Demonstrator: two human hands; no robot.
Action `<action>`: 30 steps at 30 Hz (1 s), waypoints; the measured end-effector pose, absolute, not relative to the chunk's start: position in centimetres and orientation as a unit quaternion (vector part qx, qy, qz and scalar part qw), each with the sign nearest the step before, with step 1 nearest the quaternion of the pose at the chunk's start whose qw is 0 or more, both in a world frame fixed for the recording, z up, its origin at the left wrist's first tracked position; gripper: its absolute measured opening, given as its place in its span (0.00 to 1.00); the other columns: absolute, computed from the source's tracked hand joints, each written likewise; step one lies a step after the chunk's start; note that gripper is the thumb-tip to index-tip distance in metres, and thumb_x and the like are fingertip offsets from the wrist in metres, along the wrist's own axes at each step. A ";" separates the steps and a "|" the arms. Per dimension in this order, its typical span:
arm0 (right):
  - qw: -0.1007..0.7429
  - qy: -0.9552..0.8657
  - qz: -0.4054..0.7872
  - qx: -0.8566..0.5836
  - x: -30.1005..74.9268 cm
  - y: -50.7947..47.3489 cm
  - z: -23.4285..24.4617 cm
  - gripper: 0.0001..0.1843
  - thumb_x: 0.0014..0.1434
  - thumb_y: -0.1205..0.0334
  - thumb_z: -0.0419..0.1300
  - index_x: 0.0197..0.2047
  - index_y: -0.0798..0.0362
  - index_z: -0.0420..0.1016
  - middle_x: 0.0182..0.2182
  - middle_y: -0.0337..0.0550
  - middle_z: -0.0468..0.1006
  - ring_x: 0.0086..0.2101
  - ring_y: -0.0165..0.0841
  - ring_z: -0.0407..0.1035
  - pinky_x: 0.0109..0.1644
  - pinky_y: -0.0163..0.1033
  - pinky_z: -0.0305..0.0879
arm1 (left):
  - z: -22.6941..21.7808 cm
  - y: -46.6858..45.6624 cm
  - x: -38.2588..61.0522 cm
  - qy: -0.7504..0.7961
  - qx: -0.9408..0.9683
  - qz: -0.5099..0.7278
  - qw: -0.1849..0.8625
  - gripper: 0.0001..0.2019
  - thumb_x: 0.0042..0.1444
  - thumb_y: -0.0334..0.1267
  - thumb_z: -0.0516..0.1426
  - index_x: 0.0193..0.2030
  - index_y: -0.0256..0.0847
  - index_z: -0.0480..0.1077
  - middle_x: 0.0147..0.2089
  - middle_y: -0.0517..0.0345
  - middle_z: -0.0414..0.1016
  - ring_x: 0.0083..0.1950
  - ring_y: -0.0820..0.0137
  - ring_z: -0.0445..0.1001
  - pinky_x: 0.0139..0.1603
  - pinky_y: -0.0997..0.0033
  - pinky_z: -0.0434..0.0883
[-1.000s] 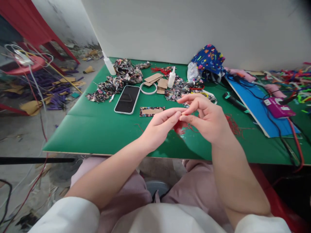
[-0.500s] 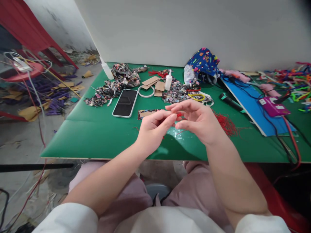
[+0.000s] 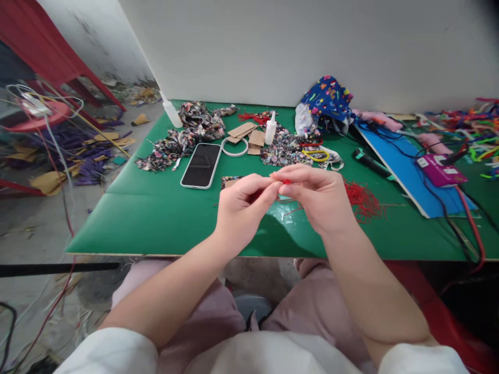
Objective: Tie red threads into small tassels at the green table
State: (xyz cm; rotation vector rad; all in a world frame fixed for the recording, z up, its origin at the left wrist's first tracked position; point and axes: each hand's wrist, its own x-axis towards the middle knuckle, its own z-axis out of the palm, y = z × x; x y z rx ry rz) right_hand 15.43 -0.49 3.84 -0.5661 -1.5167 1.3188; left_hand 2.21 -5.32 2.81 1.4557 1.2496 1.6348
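Between the fingertips of both hands is a small piece of red cord, mostly hidden by the fingers. My left hand pinches it from the left, thumb against forefinger. From the right, my right hand closes thumb and fingers on the same red piece. Both hands are held above the green table. Just behind my left hand, a small patterned fabric strip is partly covered. A heap of loose red cords lies to the right of my right hand.
A phone, a white ring, glue bottles and bunched patterned fabric lie behind the hands. Yellow-handled scissors rest on fabric. Rightward are a blue board, a purple box and cables.
My right hand has closed its thumb and fingers onto the red cord and shifted slightly down and left. My left hand has moved a little left and stays pinched.
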 end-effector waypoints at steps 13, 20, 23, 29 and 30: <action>0.515 -0.568 0.590 -0.254 15.3 0.1 3.6 0.07 0.45 0.72 0.67 0.25 0.49 0.77 0.28 0.33 0.78 0.32 0.26 0.72 0.36 0.33 0.72 | 3.1 -4.7 2.1 0.463 0.507 0.579 0.439 0.07 0.51 0.39 0.60 0.32 0.39 0.76 0.25 0.60 0.76 0.22 0.79 0.69 0.22 0.80 0.64; 0.509 -0.591 0.537 -0.322 15.3 1.1 2.4 0.05 0.49 0.62 0.65 0.28 0.51 0.73 0.28 0.36 0.80 0.30 0.29 0.74 0.38 0.37 0.72 | 2.5 -3.7 1.8 0.462 0.425 0.529 0.571 0.08 0.48 0.38 0.62 0.31 0.35 0.75 0.27 0.57 0.78 0.27 0.74 0.76 0.30 0.76 0.71; 0.516 -0.600 0.508 -0.341 15.4 1.8 1.8 0.07 0.50 0.60 0.65 0.29 0.51 0.71 0.26 0.36 0.79 0.30 0.30 0.75 0.39 0.39 0.72 | 1.7 -3.2 1.8 0.446 0.384 0.513 0.625 0.08 0.47 0.37 0.63 0.32 0.34 0.75 0.28 0.56 0.78 0.27 0.74 0.76 0.34 0.73 0.73; 0.542 -0.582 0.496 -0.348 16.0 3.4 0.8 0.09 0.49 0.58 0.66 0.29 0.52 0.70 0.25 0.36 0.78 0.30 0.30 0.75 0.39 0.39 0.72 | 0.4 -2.5 2.1 0.438 0.333 0.485 0.680 0.07 0.48 0.35 0.62 0.32 0.33 0.75 0.27 0.55 0.78 0.26 0.76 0.75 0.31 0.77 0.72; 0.548 -0.579 0.494 -0.348 16.2 3.6 0.8 0.09 0.49 0.58 0.66 0.29 0.52 0.70 0.25 0.36 0.78 0.29 0.29 0.75 0.39 0.39 0.72 | 0.3 -2.5 2.1 0.439 0.326 0.481 0.686 0.07 0.48 0.35 0.61 0.32 0.33 0.74 0.27 0.55 0.78 0.25 0.76 0.75 0.29 0.77 0.72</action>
